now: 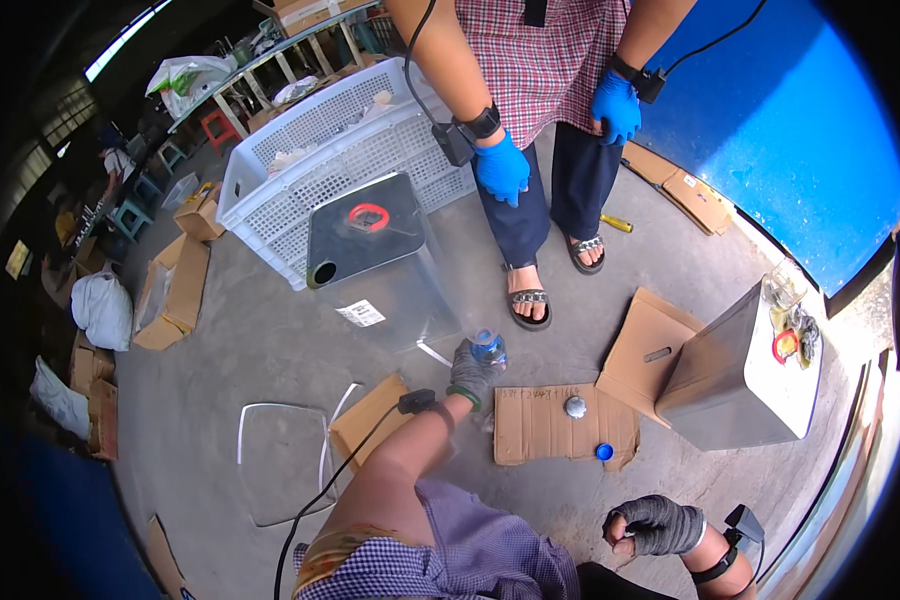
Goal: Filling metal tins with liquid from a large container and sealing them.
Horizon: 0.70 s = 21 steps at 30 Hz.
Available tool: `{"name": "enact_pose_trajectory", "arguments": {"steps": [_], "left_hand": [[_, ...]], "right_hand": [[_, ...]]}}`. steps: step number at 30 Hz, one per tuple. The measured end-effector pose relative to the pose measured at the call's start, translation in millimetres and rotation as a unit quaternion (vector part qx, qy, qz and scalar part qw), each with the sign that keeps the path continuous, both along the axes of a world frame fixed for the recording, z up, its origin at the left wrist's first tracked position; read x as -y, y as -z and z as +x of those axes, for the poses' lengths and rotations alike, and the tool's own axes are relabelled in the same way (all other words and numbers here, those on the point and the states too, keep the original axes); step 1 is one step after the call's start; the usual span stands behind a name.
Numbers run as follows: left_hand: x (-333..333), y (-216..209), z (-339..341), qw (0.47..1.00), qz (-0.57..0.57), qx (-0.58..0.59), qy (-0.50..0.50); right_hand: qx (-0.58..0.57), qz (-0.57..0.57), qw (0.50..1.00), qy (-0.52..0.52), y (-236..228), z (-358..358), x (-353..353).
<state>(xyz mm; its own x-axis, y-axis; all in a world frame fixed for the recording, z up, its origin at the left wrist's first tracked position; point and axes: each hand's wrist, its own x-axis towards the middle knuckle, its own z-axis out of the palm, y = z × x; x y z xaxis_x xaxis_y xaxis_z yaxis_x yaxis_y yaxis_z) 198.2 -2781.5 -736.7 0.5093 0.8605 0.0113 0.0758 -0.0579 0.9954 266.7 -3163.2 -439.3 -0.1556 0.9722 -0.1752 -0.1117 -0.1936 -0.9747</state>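
Note:
My left hand (474,368), in a grey-green glove, is closed around a small clear bottle with a blue band (489,349), held out ahead of me over the floor. Below it lies a flat piece of cardboard (530,430). On that cardboard sit a round silvery cap (575,407) and a blue bottle cap (604,452). My right hand (654,525), in a dark grey fingerless glove, is at the lower right with its fingers curled in; I see nothing in it. A grey bin with a dark lid (380,255) stands beyond my left hand.
Facing me, a person in blue gloves (502,168) stands with hands lowered. A metal-sided bin (740,370) leans against folded cardboard (645,345) at right. Behind are a large pale-blue crate (345,140) and a yellow screwdriver (616,223). A wire-like frame (282,404) lies at left.

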Motion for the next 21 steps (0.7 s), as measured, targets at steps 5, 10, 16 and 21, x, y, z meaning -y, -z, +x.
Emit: {"name": "enact_pose_trajectory", "arguments": {"steps": [5,10,16,21], "left_hand": [[17.7,-44.5,-4.4,0.979,0.118,-0.168,0.005],[19.6,-5.7,-22.9,0.916,0.085,-0.389,-0.046],[63.4,74.4,-30.0,0.939,0.101,-0.323,0.066],[113.7,24.6,-36.6,0.91,0.067,-0.352,0.209]], "right_hand": [[-0.068,-0.032,0.995,0.069,4.3,-2.6,6.7],[-0.057,-0.03,0.996,0.057,-0.2,-5.3,5.6],[-0.057,-0.057,0.995,0.061,-15.3,-12.7,6.0],[-0.085,-0.043,0.995,0.032,-17.5,-18.0,8.2]]}}
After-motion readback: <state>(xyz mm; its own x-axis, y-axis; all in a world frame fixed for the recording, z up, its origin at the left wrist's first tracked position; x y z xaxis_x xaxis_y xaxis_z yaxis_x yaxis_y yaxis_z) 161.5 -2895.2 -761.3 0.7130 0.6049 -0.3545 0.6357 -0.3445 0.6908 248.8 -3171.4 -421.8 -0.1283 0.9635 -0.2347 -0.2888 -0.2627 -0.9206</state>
